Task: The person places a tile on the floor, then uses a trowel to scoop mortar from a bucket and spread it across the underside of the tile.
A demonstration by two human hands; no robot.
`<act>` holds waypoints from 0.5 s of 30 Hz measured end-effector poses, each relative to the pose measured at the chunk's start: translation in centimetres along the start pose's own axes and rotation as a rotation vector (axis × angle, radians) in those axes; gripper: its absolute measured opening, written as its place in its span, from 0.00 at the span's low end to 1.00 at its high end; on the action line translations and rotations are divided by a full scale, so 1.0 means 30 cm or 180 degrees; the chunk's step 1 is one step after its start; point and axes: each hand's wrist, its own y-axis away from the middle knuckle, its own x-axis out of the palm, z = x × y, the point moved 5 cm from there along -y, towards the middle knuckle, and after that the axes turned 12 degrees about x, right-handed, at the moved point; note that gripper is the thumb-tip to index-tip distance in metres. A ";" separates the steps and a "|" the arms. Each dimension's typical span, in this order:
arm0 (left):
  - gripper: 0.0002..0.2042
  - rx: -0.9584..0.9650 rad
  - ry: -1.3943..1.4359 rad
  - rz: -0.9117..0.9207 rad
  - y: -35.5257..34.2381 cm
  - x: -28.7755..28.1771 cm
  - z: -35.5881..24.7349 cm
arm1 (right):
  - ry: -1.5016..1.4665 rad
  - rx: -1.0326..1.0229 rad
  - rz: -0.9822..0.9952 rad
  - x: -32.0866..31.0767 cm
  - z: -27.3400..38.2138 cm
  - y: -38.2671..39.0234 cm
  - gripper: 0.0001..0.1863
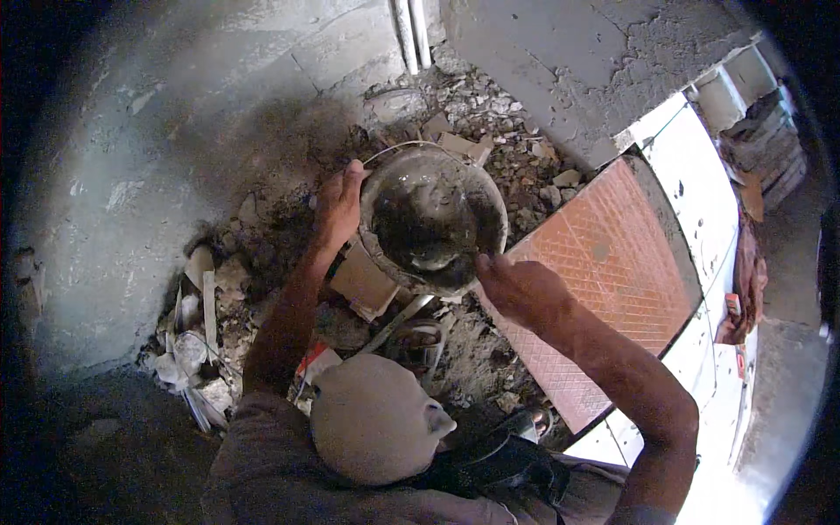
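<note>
"What sits closest to us?"

"A rounded beige cloth shape (372, 420), below and between both hands. Next in size, a big orange tile (604, 254), right of and beneath the right hand (518, 287)."

"And the bucket (435, 273)?"

"Between the hands: to the right of the left hand (339, 210), and up and left of the right one. Something dark and wet-looking lies inside."

"How are they holding it?"

"Left grips the far-left edge, thumb upward, its other fingers partly hidden. Right is curled tight on the near-right rim; its tucked fingertips don't show."

"Good grip?"

"I'd say so; the holds are nearly opposite. I'd keep both firm, tip it slowly if at all, and keep the lip clear of the cardboard piece (366, 282) just below the left hand."

"Which way does it point?"

"Mouth up toward us. The rim is round, so no long axis there; its depth runs roughly along our view. The thin wire handle (389, 150) arcs along the far rim, right of the left thumb."
</note>
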 end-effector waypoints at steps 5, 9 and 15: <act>0.31 0.0086 -0.0114 -0.0095 0.007 0.021 -0.050 | 0.0111 0.0466 0.0119 -0.099 -0.118 0.087 0.16; 0.30 0.0151 -0.0241 -0.0215 0.012 0.002 -0.033 | 0.0098 0.0750 -0.0043 -0.158 -0.226 0.011 0.17; 0.29 -0.0034 -0.0196 -0.0114 0.020 0.058 -0.059 | 0.0657 0.0005 -0.0880 0.024 -0.276 -0.160 0.20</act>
